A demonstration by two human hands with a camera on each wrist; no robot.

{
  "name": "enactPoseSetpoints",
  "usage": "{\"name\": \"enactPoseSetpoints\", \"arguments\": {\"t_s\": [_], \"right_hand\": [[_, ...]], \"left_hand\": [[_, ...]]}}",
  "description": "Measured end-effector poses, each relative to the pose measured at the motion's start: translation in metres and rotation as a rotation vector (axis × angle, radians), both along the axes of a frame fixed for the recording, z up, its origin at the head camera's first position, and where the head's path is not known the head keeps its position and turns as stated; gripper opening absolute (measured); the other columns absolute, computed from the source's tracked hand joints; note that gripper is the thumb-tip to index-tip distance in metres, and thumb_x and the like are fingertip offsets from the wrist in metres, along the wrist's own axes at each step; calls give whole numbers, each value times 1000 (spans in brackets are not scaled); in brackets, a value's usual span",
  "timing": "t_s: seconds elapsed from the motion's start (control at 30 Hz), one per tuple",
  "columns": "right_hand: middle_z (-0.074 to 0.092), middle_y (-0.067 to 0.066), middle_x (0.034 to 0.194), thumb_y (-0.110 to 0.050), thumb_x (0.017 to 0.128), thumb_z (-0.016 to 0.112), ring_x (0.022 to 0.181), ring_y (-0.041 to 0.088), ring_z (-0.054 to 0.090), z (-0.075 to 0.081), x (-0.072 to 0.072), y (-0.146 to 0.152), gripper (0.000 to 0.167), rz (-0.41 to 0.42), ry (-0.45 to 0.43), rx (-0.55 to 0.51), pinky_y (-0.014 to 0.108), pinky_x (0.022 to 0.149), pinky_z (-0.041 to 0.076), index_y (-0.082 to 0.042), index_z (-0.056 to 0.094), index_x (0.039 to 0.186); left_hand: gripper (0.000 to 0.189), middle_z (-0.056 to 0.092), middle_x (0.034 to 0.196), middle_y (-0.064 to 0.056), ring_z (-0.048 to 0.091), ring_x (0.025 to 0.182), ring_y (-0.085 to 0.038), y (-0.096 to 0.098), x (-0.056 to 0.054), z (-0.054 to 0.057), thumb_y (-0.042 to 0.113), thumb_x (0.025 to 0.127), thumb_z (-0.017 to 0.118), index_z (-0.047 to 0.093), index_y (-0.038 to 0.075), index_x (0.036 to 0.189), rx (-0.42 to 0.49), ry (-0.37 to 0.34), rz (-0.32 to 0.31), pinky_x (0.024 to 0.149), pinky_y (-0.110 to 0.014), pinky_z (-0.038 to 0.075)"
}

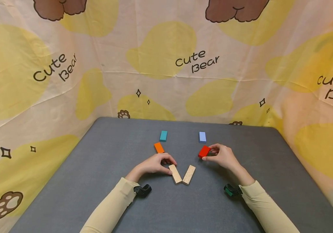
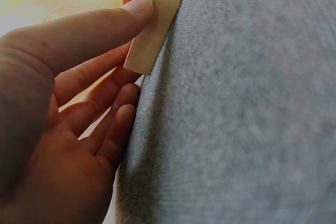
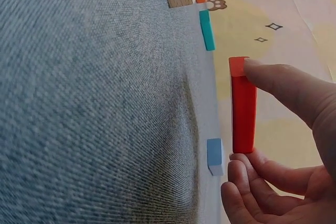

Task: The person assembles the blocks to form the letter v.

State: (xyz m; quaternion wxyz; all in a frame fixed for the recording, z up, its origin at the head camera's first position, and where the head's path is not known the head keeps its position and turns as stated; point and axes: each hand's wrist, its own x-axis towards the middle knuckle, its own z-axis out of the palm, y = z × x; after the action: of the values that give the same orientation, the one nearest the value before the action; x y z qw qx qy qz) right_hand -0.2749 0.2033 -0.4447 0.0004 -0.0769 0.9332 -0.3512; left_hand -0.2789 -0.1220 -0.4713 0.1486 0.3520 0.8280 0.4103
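Observation:
My left hand (image 1: 157, 163) pinches the upper end of a plain wooden block (image 1: 175, 174), thumb on its side. In the left wrist view the thumb lies on that wooden block (image 2: 157, 30), with the fingers partly hidden behind it. A second wooden block (image 1: 188, 175) lies at an angle beside it, their near ends close together in a V shape. To the right, my right hand (image 1: 224, 157) grips a red block (image 1: 204, 151) between thumb and fingers. The right wrist view shows the red block (image 3: 243, 108) by its ends, above the table.
An orange block (image 1: 159, 147) lies just beyond my left hand. Farther back are a teal block (image 1: 163, 136) and a light blue block (image 1: 202, 137). The grey table (image 1: 120, 139) meets a patterned cloth backdrop (image 1: 160, 94) at its far edge.

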Motion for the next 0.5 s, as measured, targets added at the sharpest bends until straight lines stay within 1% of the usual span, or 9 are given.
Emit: {"name": "enactPoseSetpoints", "arguments": {"t_s": [0.1, 0.17, 0.23, 0.37, 0.5], "right_hand": [[67, 13, 103, -44, 70, 82, 93, 24, 61, -2, 0, -1, 64, 4, 2, 2, 41, 82, 51, -1, 63, 113], [67, 12, 103, -44, 70, 82, 93, 24, 61, -3, 0, -1, 64, 7, 3, 1, 41, 82, 51, -1, 63, 112], [67, 12, 103, -45, 69, 82, 93, 23, 61, -4, 0, -2, 63, 10, 2, 0, 41, 82, 51, -2, 63, 112], [67, 11, 103, -45, 69, 82, 92, 23, 61, -5, 0, -3, 63, 19, 5, 0, 40, 82, 51, -2, 64, 112], [67, 10, 101, -44, 69, 82, 92, 22, 61, -5, 1, -5, 62, 27, 17, 8, 40, 82, 51, -3, 64, 112]], "left_hand": [[37, 64, 110, 2, 57, 103, -22, 0, 0, 0, 17, 78, 78, 67, 18, 113, 16, -8, -3, 92, -40, 45], [37, 64, 110, 1, 57, 103, -23, 0, 0, 0, 16, 78, 78, 67, 17, 113, 21, -10, -6, 92, -42, 45], [36, 64, 109, 2, 57, 103, -21, 0, -1, 0, 17, 78, 78, 67, 18, 112, 15, -8, -7, 92, -40, 45], [35, 63, 107, 9, 57, 100, -12, -1, -1, 0, 21, 77, 79, 68, 23, 110, -9, 4, -7, 90, -31, 46], [34, 63, 106, 11, 57, 99, -9, -1, -2, -1, 24, 77, 79, 68, 24, 110, -21, 31, -13, 89, -27, 46]]}}
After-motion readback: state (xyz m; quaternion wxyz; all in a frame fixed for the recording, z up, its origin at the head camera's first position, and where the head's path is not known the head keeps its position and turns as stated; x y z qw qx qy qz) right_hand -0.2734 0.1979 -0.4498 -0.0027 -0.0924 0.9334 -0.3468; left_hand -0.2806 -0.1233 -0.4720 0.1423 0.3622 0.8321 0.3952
